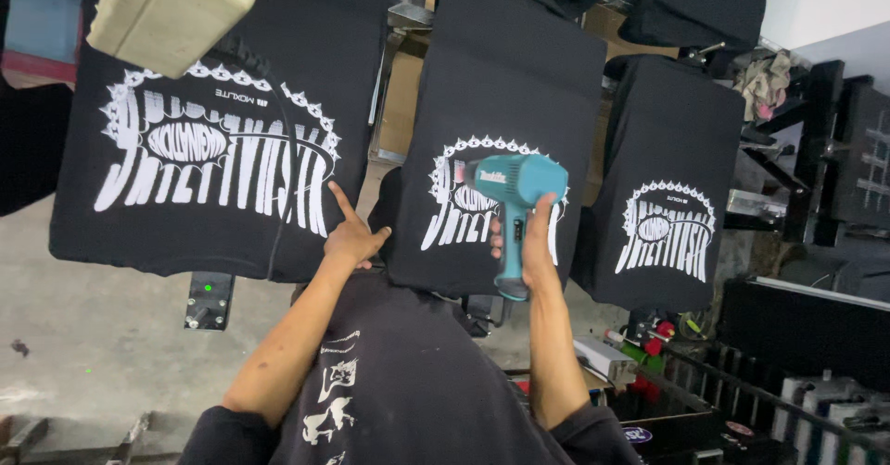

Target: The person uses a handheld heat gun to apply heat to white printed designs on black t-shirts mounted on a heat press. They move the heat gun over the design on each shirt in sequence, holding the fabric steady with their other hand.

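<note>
your right hand grips the teal heat gun, nozzle over the white print on the middle black shirt. left hand open, fingers spread, at that shirt's left edge. drying step, likely; keep the nozzle sweeping.

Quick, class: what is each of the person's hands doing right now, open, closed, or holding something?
Left hand: open, fingers spread, touching the edge of the left black printed shirt.
Right hand: closed around the grip of the teal heat gun.
</note>
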